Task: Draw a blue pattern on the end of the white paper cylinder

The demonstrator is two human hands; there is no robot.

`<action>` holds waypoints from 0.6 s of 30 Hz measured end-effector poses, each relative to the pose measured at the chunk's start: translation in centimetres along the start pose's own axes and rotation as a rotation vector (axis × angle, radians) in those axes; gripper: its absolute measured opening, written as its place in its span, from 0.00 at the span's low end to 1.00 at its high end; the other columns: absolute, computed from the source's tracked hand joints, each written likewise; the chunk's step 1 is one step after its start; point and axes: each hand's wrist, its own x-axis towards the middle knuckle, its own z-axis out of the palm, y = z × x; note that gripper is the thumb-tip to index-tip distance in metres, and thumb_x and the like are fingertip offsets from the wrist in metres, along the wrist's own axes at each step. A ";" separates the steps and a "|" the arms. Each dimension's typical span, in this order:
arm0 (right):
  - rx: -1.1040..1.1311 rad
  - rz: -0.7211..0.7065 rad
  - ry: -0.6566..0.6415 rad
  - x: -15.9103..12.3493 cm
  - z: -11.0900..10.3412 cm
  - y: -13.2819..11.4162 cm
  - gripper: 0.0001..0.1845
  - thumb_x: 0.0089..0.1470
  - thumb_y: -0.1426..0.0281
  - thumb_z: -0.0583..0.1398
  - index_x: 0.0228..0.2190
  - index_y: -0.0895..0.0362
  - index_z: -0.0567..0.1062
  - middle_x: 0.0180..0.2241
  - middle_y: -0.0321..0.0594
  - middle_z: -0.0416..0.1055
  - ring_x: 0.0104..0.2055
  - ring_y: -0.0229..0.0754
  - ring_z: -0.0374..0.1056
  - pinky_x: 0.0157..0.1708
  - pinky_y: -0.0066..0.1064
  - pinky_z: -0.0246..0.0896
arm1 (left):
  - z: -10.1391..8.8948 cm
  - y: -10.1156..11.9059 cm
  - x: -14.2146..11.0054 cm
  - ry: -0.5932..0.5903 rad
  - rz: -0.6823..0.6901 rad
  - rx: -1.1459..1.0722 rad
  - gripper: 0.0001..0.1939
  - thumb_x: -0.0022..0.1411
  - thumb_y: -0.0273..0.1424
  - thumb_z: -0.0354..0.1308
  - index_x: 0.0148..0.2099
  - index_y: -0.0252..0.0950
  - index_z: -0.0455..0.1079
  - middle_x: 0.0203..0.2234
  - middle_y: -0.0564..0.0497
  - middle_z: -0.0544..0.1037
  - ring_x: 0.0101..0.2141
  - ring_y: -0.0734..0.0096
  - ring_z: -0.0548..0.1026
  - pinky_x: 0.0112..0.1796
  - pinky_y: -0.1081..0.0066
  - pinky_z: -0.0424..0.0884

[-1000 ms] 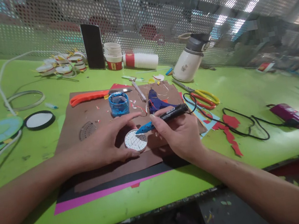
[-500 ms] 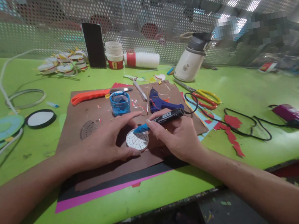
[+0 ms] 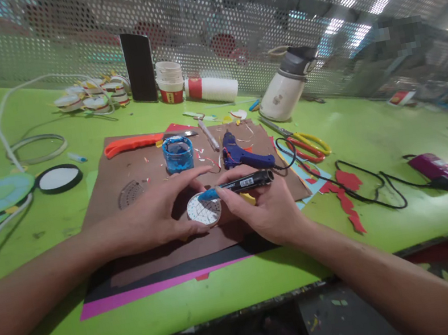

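Observation:
A small round white disc (image 3: 203,212), covered in dark lines and dots, lies on the brown sheet (image 3: 145,260). My left hand (image 3: 161,211) grips its rim, thumb along the near edge and fingers curving past the far side. Between the thumb and fingers of my right hand (image 3: 266,206) is a marker (image 3: 238,184) with a black barrel and a blue tip end. The marker slants down to the left, its tip at the upper part of the disc; whether it touches cannot be made out. Just beyond my hands stands a blue paint jar (image 3: 178,155).
A blue glue gun (image 3: 243,153), an orange utility knife (image 3: 133,144) and scissors (image 3: 306,144) lie around. A black cord runs to a purple box (image 3: 439,170). Farther back are a phone (image 3: 139,67), paper cups (image 3: 212,90) and a tilted white bottle (image 3: 282,93).
The marker's back end has swung slightly lower and nearer, and its barrel has rolled a little. My left hand keeps its grip on the disc. The whole view has shifted slightly.

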 end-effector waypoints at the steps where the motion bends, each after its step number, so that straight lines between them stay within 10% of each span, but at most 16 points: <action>1: -0.001 0.007 0.037 0.0 0.0 -0.1 0.05 0.70 0.63 0.76 0.41 0.50 0.88 0.39 0.40 0.92 0.37 0.48 0.88 0.40 0.38 0.88 | 0.0 0.0 0.0 0.009 -0.001 0.010 0.56 0.70 0.50 0.80 0.93 0.49 0.68 0.75 0.40 0.90 0.72 0.31 0.87 0.75 0.40 0.84; 10: 0.107 0.104 0.183 0.1 0.0 -1.2 0.26 0.67 0.43 0.83 0.38 0.48 0.86 0.28 0.35 0.83 0.33 0.48 0.86 0.39 0.40 0.92 | 0.0 -0.1 -0.3 0.016 0.009 0.028 0.54 0.72 0.52 0.79 0.93 0.48 0.69 0.81 0.41 0.86 0.78 0.31 0.84 0.79 0.41 0.79; 18: 0.138 0.118 0.124 0.0 -0.1 -1.2 0.13 0.67 0.58 0.79 0.39 0.50 0.85 0.28 0.33 0.82 0.28 0.42 0.81 0.32 0.32 0.85 | 0.0 0.4 -0.1 -0.014 -0.017 -0.013 0.56 0.72 0.50 0.77 0.94 0.45 0.66 0.82 0.40 0.84 0.80 0.31 0.81 0.80 0.41 0.78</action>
